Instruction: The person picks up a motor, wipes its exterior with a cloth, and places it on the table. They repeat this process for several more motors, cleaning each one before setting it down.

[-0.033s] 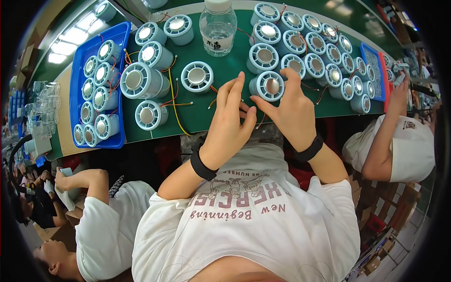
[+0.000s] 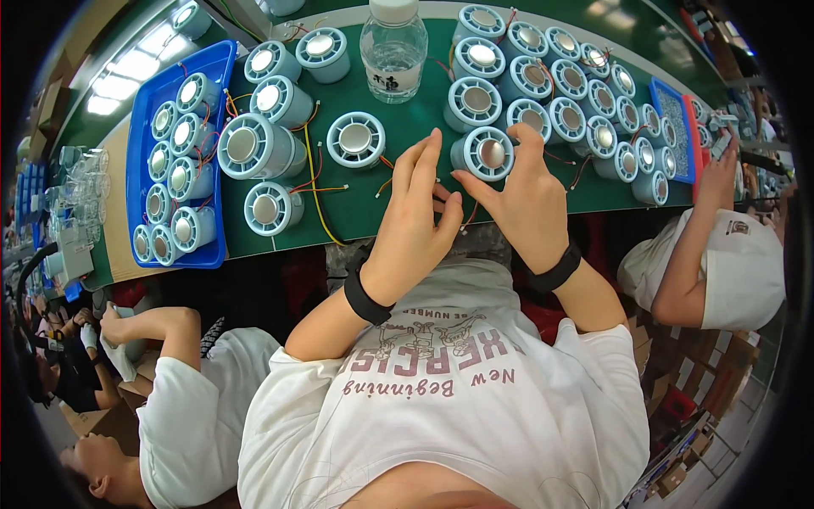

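A light-blue round housing [image 2: 489, 154] with a slotted rim and a silver disc in its centre stands at the near end of a column of similar ones. My right hand [image 2: 530, 199] has it between forefinger and thumb, the forefinger at its far right side and the thumb at its near left. Just left of it, my left hand [image 2: 411, 225] is raised with fingers stretched and thumb apart; its inner fingers are partly hidden. A thin wire hangs near the left thumb. Another housing [image 2: 355, 140] stands alone left of my left hand.
A blue tray [image 2: 222, 161] of housings lies at the left, with loose housings and a yellow cable beside it. A clear bottle [image 2: 393, 55] stands at the back. Many wired housings crowd the right, near a blue bin [image 2: 678, 127]. Co-workers sit on both sides.
My hands stay almost in place. The gripped housing has shifted very slightly away from me, and the hand of the person at left has moved a little.
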Motion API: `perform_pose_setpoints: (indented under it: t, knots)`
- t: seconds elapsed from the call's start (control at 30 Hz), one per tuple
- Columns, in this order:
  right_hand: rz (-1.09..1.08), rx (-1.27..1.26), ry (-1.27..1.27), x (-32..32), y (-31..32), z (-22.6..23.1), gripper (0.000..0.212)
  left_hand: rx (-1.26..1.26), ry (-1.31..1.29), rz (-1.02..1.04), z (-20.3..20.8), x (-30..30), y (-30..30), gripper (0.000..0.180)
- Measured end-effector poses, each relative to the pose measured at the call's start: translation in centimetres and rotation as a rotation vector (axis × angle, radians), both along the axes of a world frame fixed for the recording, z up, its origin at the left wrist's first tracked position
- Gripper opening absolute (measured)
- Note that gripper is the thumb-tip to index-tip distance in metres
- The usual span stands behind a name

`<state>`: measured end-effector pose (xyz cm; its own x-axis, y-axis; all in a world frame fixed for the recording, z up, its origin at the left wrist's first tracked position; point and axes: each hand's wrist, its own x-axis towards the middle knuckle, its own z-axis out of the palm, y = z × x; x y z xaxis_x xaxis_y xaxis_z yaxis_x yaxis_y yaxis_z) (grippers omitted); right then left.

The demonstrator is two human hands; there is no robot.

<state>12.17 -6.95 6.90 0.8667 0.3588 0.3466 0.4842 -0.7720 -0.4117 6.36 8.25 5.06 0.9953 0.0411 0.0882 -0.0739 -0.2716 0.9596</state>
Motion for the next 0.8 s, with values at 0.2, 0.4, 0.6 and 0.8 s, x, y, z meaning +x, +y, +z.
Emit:
perform_pose_setpoints:
  t: [0.2, 0.4, 0.6, 0.8]
  knots:
    - [-0.060, -0.057, -0.039, -0.1, -0.2, 1.3, 0.064, 0.030, -0.146, -0.033, -1.1, 0.7, -0.4, 0.069]
    - [-0.090, -0.005, 0.076, 4.4, -1.2, 10.9, 0.035, -0.030, -0.016, 0.060, -0.6, -0.8, 0.0, 0.048]
    - [0.004, -0.381, 0.071, 14.3, 4.5, 18.7, 0.040, 0.311, -0.173, -0.001, -1.9, -1.1, -0.3, 0.037]
    - [0.561, -0.667, -0.240, 31.1, 15.2, 8.1, 0.055, 0.297, -0.228, 0.055, -3.2, -0.9, -0.7, 0.038]
